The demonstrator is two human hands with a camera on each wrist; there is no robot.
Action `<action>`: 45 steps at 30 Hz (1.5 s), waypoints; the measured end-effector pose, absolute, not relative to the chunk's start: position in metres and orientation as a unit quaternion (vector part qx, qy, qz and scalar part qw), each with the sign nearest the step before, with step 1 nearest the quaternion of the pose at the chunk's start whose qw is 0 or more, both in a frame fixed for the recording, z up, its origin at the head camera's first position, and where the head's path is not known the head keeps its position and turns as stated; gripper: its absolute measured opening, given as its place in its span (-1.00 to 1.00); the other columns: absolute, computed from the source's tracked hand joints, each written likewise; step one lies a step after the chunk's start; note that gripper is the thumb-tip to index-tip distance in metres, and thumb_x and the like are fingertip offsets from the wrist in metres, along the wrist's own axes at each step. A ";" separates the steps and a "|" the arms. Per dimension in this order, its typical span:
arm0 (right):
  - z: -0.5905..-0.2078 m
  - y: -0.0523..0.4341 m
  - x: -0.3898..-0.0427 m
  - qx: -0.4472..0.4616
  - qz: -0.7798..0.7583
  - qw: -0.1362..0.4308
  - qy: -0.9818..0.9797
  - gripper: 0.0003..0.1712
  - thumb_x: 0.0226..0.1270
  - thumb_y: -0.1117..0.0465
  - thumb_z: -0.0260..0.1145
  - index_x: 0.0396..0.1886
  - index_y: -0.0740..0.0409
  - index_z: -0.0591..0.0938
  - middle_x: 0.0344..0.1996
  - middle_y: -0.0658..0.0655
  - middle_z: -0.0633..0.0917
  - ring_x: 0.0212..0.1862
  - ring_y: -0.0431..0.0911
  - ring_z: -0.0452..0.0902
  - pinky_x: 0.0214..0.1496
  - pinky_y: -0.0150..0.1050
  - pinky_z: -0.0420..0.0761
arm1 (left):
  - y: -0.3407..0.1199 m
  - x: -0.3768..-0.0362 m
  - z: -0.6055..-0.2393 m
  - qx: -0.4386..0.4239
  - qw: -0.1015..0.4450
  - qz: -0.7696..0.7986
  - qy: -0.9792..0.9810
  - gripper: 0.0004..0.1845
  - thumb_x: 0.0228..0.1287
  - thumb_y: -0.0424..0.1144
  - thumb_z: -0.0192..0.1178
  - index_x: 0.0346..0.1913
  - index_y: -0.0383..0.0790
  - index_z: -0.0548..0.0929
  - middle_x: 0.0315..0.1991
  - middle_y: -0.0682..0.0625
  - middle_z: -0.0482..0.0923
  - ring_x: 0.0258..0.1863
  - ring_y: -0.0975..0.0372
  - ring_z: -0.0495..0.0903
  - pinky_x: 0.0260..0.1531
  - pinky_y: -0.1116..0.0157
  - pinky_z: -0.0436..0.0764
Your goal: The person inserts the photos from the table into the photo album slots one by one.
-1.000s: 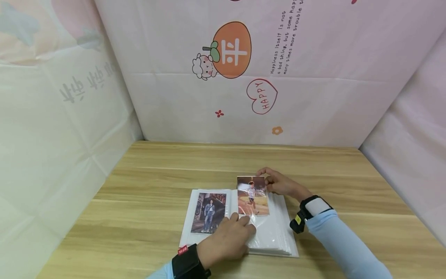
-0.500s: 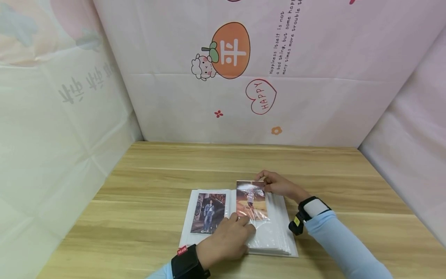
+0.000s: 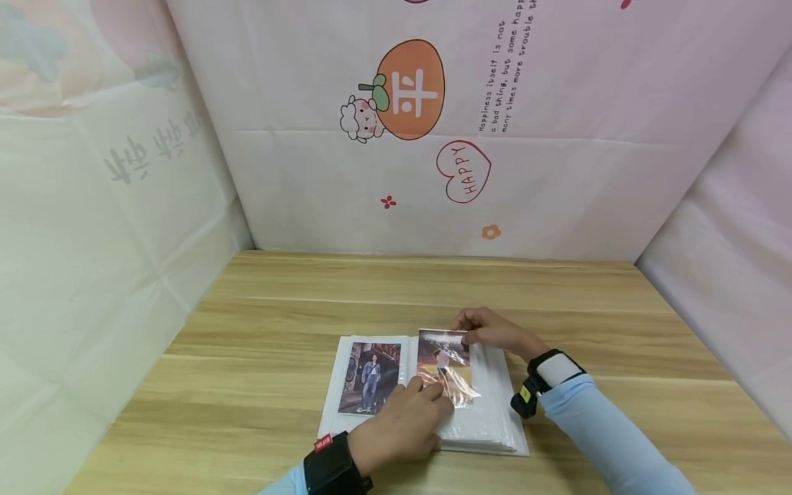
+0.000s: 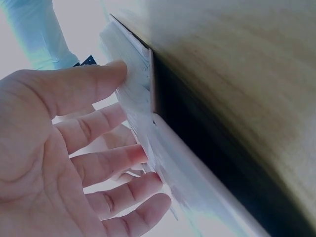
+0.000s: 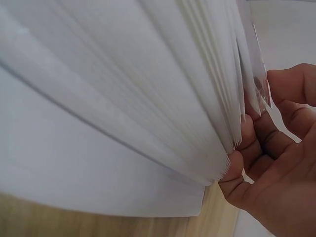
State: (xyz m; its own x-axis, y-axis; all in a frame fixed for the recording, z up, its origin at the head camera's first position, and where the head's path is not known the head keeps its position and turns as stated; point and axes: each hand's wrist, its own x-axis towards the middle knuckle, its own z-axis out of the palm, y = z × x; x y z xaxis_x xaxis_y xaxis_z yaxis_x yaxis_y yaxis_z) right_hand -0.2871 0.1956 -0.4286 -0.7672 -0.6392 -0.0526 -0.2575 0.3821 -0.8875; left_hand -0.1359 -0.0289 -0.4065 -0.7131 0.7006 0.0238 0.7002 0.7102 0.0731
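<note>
Photo album [image 3: 346,412] lies open, lower centre of frame. Left hand [image 3: 402,426], fingers straight, presses the clear sleeve [image 3: 460,412]. Right hand [image 3: 495,330] pinches the photo's [image 3: 442,361] top edge, pic partway in. Risk: if the sleeve mouth shifts, pic could snag & crease.

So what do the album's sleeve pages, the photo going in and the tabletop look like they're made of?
Album: its sleeve looks like thin clear glossy plastic, since it shows glare and wrinkles over the picture; the pages look white, probably plastic-covered card. Photo: glossy printed paper, pinched by the right hand. Table: light wood grain with a matte look, possibly laminate. The left hand presses the sleeve.
</note>
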 end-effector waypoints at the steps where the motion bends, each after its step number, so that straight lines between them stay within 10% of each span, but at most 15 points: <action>1: -0.429 0.195 -0.287 -0.282 -0.479 0.199 0.807 -0.72 0.15 0.50 0.14 -0.09 0.42 0.51 -0.33 0.25 0.56 -0.31 -0.04 0.44 -0.32 -0.24 0.46 | -0.029 -0.136 -0.407 0.380 0.002 0.038 0.924 -0.65 -0.08 -0.07 0.37 -0.15 0.03 0.59 -0.09 0.10 0.46 -0.26 0.21 0.35 -0.42 0.32 0.40; 35: -0.415 0.187 -0.275 -0.312 -0.409 0.224 0.828 -0.76 0.10 0.44 0.18 -0.19 0.32 0.60 -0.17 0.17 0.60 -0.11 0.04 0.45 -0.17 -0.16 0.48 | -0.028 -0.139 -0.403 0.367 0.026 0.072 0.927 -0.66 -0.08 -0.08 0.38 -0.17 0.09 0.57 -0.13 0.18 0.41 -0.21 0.23 0.33 -0.46 0.31 0.37; 45: -0.406 0.197 -0.263 -0.308 -0.366 0.216 0.851 -0.45 0.23 0.27 0.22 0.21 0.35 0.41 0.13 0.36 0.45 0.17 0.28 0.29 0.08 0.16 0.35 | -0.031 -0.137 -0.400 0.368 0.051 0.097 0.924 -0.59 -0.04 -0.07 0.38 -0.05 0.06 0.59 0.03 0.13 0.42 -0.10 0.20 0.36 -0.33 0.23 0.47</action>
State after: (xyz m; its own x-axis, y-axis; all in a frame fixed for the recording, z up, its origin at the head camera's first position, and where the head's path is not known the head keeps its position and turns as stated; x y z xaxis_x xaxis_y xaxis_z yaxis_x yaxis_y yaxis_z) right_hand -0.2633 0.1966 -0.4058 -0.7167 -0.6826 -0.1427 -0.3658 0.5421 -0.7565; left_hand -0.1373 -0.0308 -0.3998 -0.7245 0.6889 -0.0228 0.6692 0.7110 0.2159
